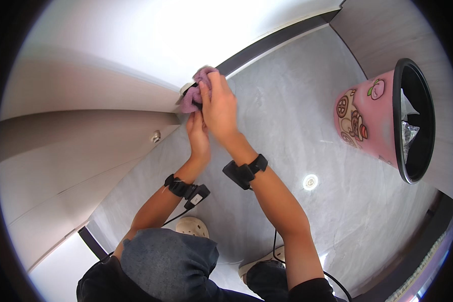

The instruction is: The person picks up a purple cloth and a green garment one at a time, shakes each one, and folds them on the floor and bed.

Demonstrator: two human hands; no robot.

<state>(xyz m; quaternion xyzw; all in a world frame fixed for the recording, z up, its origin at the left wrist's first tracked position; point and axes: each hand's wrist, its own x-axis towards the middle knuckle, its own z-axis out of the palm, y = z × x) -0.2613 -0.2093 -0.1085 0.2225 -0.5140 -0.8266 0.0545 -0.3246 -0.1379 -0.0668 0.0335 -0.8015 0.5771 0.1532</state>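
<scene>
A pinkish-purple cloth [190,101] is bunched against the foot of the white wall, where the dark baseboard [264,47] meets the cabinet's corner. My right hand [221,107] grips it, fingers pointing up along the fabric. Just below, my left hand [199,139] has its fingertips close under the cloth's lower edge. Those fingertips are partly hidden, so what they hold is unclear. Something dark and pale shows between the folds, too covered to name.
A pink wastebasket [377,117] with a black rim and clear plastic inside stands at right on the grey floor [279,113]. At left is a beige cabinet [60,162] with a small metal fitting [156,136] near its base. Cables hang from the wrist devices [245,173].
</scene>
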